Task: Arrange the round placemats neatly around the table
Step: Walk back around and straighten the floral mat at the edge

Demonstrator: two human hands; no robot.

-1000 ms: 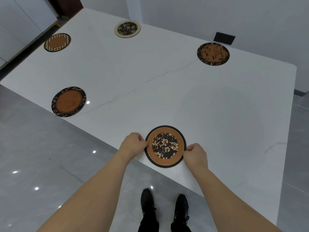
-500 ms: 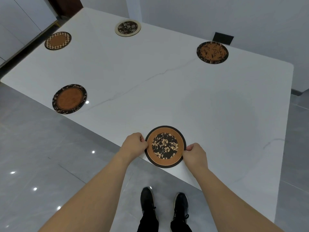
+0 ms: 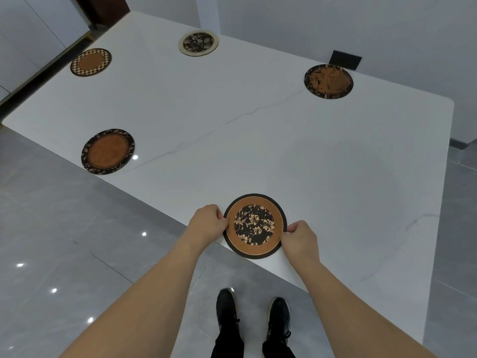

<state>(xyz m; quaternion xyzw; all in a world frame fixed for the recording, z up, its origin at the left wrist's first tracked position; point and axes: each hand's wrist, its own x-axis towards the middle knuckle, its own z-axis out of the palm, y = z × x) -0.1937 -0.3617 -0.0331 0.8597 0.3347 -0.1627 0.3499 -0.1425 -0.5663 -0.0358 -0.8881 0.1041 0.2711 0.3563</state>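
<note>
A round placemat with a black floral centre and an orange ring (image 3: pixel 254 226) lies at the near edge of the white table (image 3: pixel 258 140). My left hand (image 3: pixel 207 223) pinches its left rim and my right hand (image 3: pixel 300 237) pinches its right rim. Several other round placemats lie near the table's edges: a brown one with a dark leafy border (image 3: pixel 108 151) at the near left, a checker-rimmed one (image 3: pixel 90 62) at the far left, a cream-rimmed dark floral one (image 3: pixel 198 42) at the far side, and a dark one with an orange pattern (image 3: pixel 328 81) at the far right.
A black square plate (image 3: pixel 345 59) sits on the wall behind the far right placemat. Grey glossy floor tiles (image 3: pixel 64 241) surround the table. My black shoes (image 3: pixel 254 313) stand just below the table's near edge. White cabinets (image 3: pixel 31 29) are at the far left.
Both hands stay on the near placemat's rim, which has barely shifted. The view has tilted slightly, so the table sits a little differently in frame.
</note>
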